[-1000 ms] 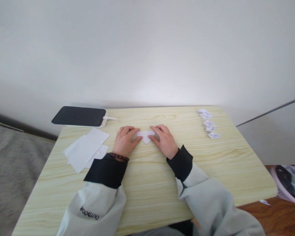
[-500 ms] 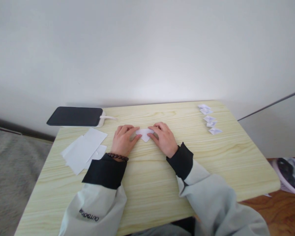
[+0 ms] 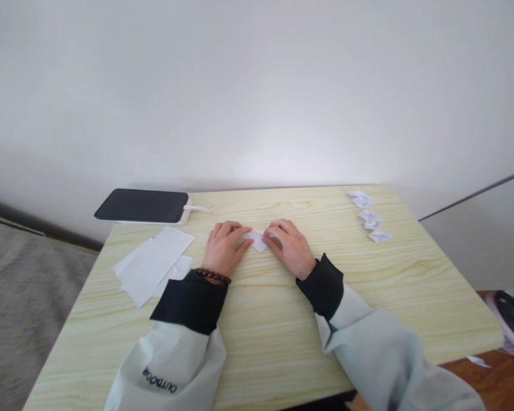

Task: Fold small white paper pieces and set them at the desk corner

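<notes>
Between my hands is a small folded piece of white paper, its point facing me, low over the wood-grain table. My left hand pinches its left end between thumb and fingers; a dark bead bracelet circles that wrist. At the right end, the thumb and fingers of my right hand are closed on the paper and hide that corner. Several loose white paper sheets lie overlapping to the left of my left hand.
A black-topped phone-like slab with a white cable sits at the back left. Several small folded paper pieces form a row at the back right. A pink-rimmed bin stands on the floor at right, near a paper scrap.
The view has shifted slightly, moving everything a little right and down. My right fingers have curled further over the right end of the folded paper, so less of it shows.
</notes>
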`<state>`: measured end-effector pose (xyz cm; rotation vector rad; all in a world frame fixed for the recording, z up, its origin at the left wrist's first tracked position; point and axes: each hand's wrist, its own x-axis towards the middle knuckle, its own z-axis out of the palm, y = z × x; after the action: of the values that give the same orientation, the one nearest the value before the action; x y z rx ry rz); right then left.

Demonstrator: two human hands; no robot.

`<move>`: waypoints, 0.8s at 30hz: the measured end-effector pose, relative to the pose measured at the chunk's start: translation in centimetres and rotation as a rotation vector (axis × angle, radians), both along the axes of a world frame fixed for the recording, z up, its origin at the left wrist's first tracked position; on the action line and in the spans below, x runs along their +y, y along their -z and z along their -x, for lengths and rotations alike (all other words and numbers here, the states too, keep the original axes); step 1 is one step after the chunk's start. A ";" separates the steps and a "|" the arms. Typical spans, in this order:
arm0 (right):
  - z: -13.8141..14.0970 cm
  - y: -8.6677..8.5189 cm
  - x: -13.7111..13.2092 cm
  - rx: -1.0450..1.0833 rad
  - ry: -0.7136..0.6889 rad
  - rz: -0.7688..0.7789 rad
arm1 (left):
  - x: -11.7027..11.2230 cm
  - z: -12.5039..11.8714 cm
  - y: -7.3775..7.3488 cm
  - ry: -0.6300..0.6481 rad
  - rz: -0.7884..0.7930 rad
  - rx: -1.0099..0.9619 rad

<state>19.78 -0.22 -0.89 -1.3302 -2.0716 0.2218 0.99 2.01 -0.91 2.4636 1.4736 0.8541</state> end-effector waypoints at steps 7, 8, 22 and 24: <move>-0.2 0.4 0.4 0.047 -0.048 0.011 | 0.2 -0.1 -0.3 0.085 -0.002 -0.055; -0.1 0.4 0.4 0.039 -0.052 0.006 | 0.2 -0.1 -0.2 0.087 -0.005 -0.047; -0.3 0.2 0.4 0.023 -0.071 -0.013 | 0.2 -0.2 -0.1 0.087 -0.044 0.032; -0.3 0.3 0.4 0.018 -0.067 -0.013 | 0.2 -0.2 -0.2 0.085 -0.040 0.044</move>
<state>20.12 0.21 -1.17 -1.2478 -2.1011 0.2488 1.20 2.17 -0.73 2.5697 1.3669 0.8270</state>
